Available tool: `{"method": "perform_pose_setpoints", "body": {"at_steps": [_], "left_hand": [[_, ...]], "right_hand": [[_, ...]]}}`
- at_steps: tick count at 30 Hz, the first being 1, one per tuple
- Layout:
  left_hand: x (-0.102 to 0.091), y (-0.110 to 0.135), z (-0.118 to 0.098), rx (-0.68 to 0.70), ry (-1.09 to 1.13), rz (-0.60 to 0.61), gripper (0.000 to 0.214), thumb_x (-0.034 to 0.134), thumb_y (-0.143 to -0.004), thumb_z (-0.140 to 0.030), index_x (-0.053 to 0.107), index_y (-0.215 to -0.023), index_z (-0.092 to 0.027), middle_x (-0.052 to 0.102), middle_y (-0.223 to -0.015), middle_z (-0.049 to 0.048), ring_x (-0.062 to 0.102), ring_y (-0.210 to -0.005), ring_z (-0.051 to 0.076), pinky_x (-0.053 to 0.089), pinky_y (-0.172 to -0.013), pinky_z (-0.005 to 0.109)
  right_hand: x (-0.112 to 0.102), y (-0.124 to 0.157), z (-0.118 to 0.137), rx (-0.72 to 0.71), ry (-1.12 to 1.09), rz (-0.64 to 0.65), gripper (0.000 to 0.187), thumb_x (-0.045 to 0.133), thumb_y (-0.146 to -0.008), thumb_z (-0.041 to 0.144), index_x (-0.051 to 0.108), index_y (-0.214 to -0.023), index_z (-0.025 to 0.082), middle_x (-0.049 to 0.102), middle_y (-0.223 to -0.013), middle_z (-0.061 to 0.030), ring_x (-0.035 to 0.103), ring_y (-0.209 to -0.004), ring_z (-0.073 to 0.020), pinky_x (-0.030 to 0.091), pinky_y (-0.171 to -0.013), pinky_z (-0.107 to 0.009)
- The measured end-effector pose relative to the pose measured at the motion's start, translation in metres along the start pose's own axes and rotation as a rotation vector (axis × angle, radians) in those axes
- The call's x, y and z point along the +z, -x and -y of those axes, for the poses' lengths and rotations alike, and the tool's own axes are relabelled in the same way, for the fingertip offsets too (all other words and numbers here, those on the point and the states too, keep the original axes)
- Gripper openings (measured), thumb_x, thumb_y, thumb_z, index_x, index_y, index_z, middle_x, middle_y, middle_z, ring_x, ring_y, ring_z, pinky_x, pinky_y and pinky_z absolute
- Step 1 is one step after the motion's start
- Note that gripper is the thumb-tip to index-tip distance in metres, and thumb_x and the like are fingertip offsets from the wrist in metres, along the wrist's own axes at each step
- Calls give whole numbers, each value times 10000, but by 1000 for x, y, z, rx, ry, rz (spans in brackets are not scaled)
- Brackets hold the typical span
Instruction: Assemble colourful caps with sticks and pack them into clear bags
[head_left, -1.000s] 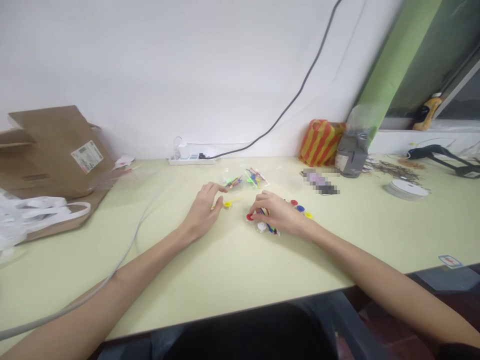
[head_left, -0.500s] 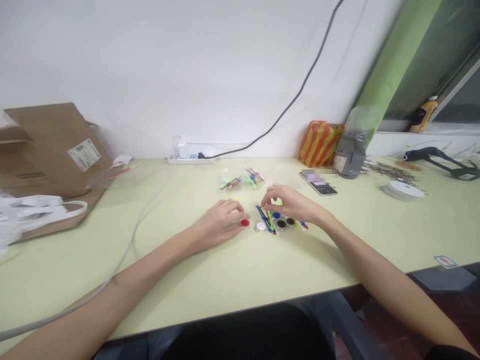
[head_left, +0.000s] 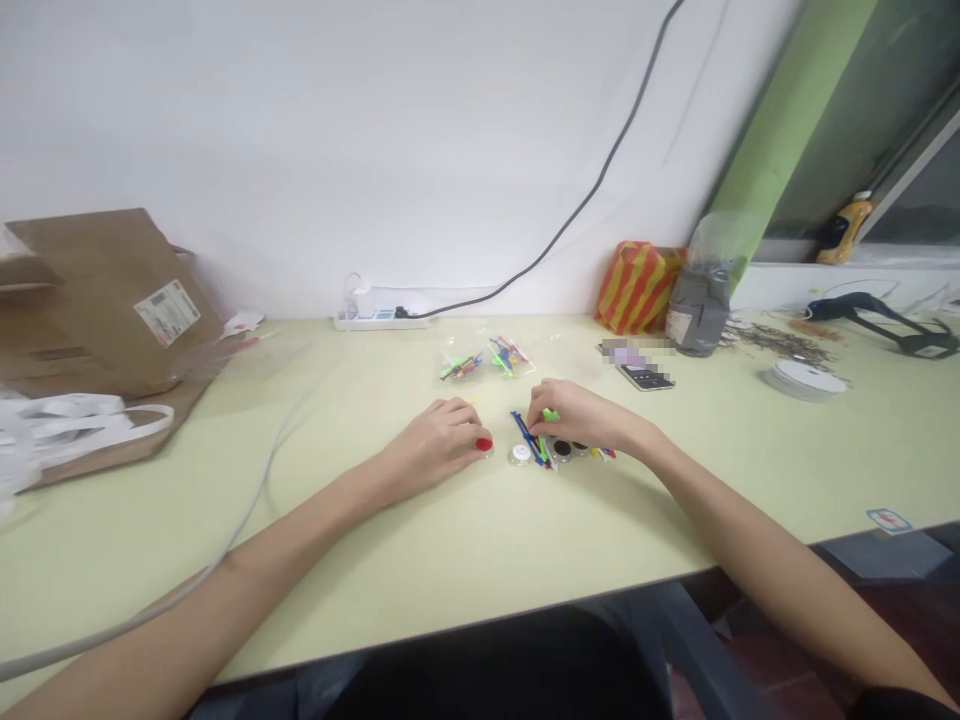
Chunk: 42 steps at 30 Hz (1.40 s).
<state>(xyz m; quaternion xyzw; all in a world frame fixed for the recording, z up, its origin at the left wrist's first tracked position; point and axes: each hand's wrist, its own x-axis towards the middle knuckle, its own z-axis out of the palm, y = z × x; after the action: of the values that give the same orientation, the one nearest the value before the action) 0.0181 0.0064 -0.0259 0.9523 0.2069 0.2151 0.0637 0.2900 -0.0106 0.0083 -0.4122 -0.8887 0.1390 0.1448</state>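
My left hand [head_left: 444, 440] rests on the table with its thumb and forefinger closed on a small round piece with a red top [head_left: 484, 445]. A similar white-topped piece [head_left: 520, 455] stands between my two hands. My right hand [head_left: 568, 412] is pinched down over a small pile of plastic parts; what its fingertips hold is hidden. Blue plastic strips [head_left: 523, 431] lie just left of those fingertips, and a bright green piece [head_left: 551, 415] shows by the palm. A round piece with a black top [head_left: 562, 449] sits below the hand.
Clear bags of coloured plastic parts [head_left: 510, 357] lie behind my hands. A phone [head_left: 646, 375], a white reel [head_left: 805, 380] and a striped bag [head_left: 640, 287] are on the right. A cardboard box [head_left: 97, 310] stands at left, and a grey cable [head_left: 247, 515] crosses my left forearm.
My left fingers have closed around the red-topped piece. My right hand has come down slightly over the pile, covering the blue round piece seen before.
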Motion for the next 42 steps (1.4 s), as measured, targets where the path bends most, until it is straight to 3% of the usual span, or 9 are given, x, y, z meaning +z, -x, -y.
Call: {"method": "perform_pose_setpoints", "body": {"at_steps": [14, 27, 33, 42], "left_hand": [[-6, -1, -2, -10, 6, 33, 247, 475, -1020, -287, 714, -987, -231, 678, -982, 64, 571, -994, 218, 420, -903, 370], [-8, -3, -6, -14, 17, 37, 199, 500, -1003, -244, 696, -983, -213, 673, -975, 54, 565, -1003, 210, 414, -912, 353], [-8, -2, -6, -6, 27, 29, 208, 488, -1006, -239, 695, -1004, -219, 685, -1012, 53, 567, -1015, 206, 416, -914, 359], [-8, -3, -8, -33, 19, 54, 212, 486, -999, -225, 696, -1033, -223, 695, -1042, 51, 570, -1045, 215, 417, -940, 371]], "right_hand": [[4, -2, -5, 22, 81, -29, 146, 658, -852, 122, 783, -828, 194, 711, -819, -70, 605, -848, -219, 426, -748, -302], [0, -1, 1, 84, 121, 68, 103, 694, -856, 209, 787, -818, 188, 680, -803, -71, 573, -863, -213, 388, -694, -276], [-2, 2, 6, 71, 104, 102, 146, 661, -801, 114, 783, -798, 194, 702, -821, -67, 593, -867, -219, 414, -705, -280], [-1, 4, 8, 77, 200, 66, 89, 701, -781, 128, 752, -767, 200, 680, -812, -75, 592, -872, -232, 409, -695, -293]]}}
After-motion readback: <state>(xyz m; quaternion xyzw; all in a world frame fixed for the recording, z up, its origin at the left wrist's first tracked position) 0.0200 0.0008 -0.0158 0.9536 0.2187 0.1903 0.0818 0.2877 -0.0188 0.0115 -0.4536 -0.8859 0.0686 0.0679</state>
